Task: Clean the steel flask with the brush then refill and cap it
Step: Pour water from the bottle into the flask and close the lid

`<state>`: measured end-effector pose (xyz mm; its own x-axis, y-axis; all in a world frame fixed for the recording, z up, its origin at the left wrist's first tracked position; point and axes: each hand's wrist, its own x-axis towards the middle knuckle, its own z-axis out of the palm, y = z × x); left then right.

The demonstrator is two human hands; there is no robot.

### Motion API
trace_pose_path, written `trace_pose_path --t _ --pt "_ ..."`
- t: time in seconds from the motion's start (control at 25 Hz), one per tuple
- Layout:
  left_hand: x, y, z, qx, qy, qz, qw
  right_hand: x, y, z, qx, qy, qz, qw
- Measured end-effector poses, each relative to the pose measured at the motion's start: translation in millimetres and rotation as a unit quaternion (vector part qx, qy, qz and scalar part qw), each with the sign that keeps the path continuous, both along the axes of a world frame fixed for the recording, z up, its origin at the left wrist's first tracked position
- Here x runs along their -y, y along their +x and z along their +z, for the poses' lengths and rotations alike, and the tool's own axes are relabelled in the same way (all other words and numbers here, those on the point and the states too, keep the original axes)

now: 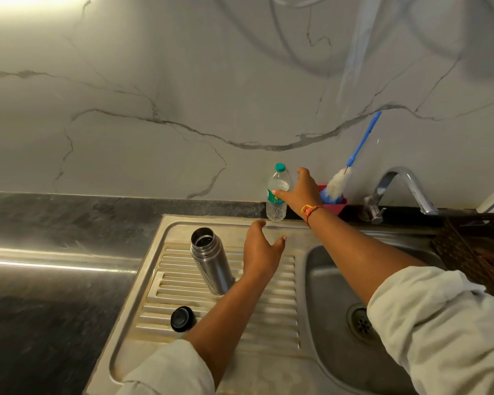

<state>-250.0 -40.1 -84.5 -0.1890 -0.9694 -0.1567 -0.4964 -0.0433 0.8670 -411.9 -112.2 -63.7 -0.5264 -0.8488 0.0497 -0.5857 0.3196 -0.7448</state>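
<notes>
**Position of items.** The cylindrical steel flask (208,260) stands uncapped on the ribbed steel drainboard (240,323), left of the sink basin (325,280). Its round black cap (182,319) lies on the same ribs, nearer the person and apart from the flask. The bottle brush with a blue handle and white bristles (337,185) stands head-down in a red holder (337,208) against the wall, between the chrome tap (402,178) and a clear plastic water bottle with a green cap (276,210) at the back edge of the dark stone bench (69,212).

**Hands.** The right hand (300,192) reaches to the plastic bottle with its fingers (277,192) spread. One lies across the label, but no grip has closed. The left hand (261,246) hovers just right of the flask, fingers relaxed and holding nothing.

**Assessment.** The brush appears untouched, so cleaning looks not yet started.

**Risks.**
- The left forearm passes close beside the open flask. A sideways sweep could tip it on the uneven ribs.
- A loose grip on the thin plastic bottle could knock it against the wall or into the brush holder.
- The cap could roll off the ribs if nudged.
</notes>
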Motion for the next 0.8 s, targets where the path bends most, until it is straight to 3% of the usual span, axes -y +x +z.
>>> trace_pose_path --t 0.28,0.48,0.64,0.8 --pt "-53 59 -6 0.026 -0.07 -0.057 0.996 -76 66 -3 0.053 -0.039 -0.015 0.998" --pt "-73 153 -38 0.067 -0.147 -0.051 0.986 -152 146 -42 0.147 0.045 0.027 0.988" --pt "-77 217 -60 0.142 -0.144 0.002 0.979 -185 197 -76 0.073 0.089 0.181 0.977" --pt "-73 254 -72 0.193 -0.057 -0.048 0.978 -194 218 -81 -0.002 0.152 0.299 0.942"
